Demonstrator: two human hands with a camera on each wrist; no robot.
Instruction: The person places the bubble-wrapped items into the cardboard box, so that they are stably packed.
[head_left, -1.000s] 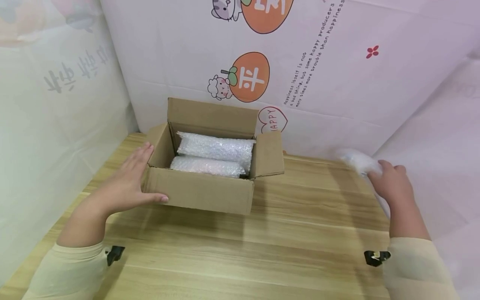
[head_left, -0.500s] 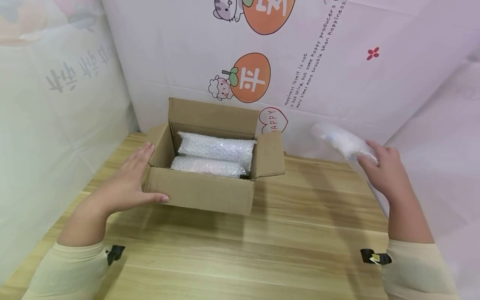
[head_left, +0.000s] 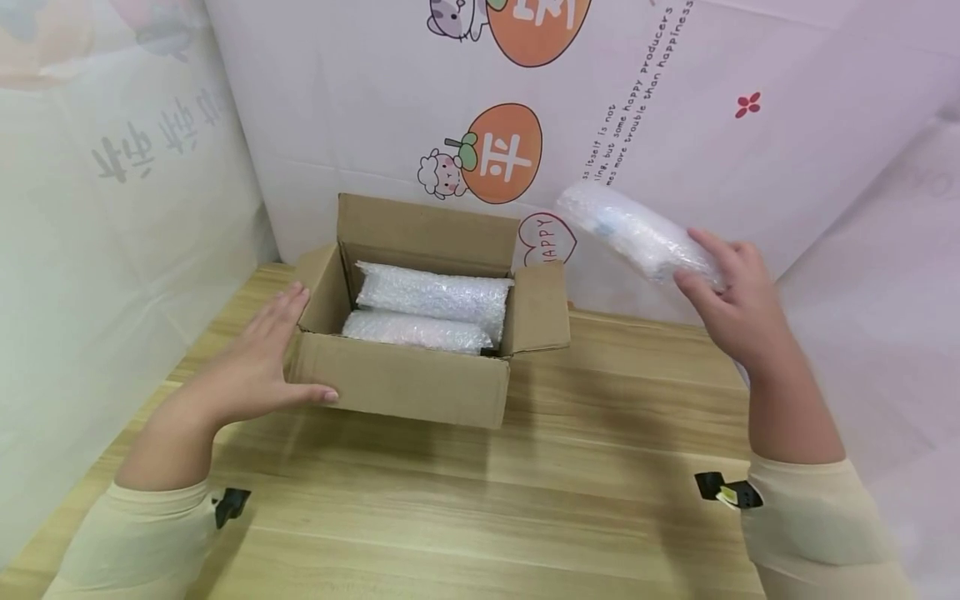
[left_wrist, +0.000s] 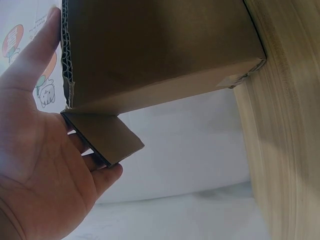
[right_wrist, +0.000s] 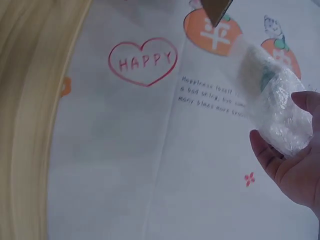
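An opened cardboard box [head_left: 405,385] stands on the table, its flaps raised or spread. Two bubble-wrapped packages, one at the back [head_left: 435,296] and one in front [head_left: 416,332], lie side by side inside. At the box's left corner my left hand [head_left: 243,367] rests with straight, spread fingers against the left side flap [left_wrist: 105,137]; its thumb lies along the front. My right hand [head_left: 738,312] grips the near end of another bubble-wrapped package [head_left: 637,229], long and rounded, in the air to the right of the box. Thumb and fingers lie on opposite sides of that package [right_wrist: 280,102]. The wrap hides what is within.
Behind the box rises a white printed cloth [head_left: 667,108], with more cloth at the left [head_left: 112,250] and right. The box's right flap [head_left: 540,308] sticks outward. Wood-grain table surface [head_left: 465,500] extends in front of the box and to its right.
My right hand has lifted the bubble-wrapped package and carried it leftward, toward the box. My left hand and the box have stayed in place.
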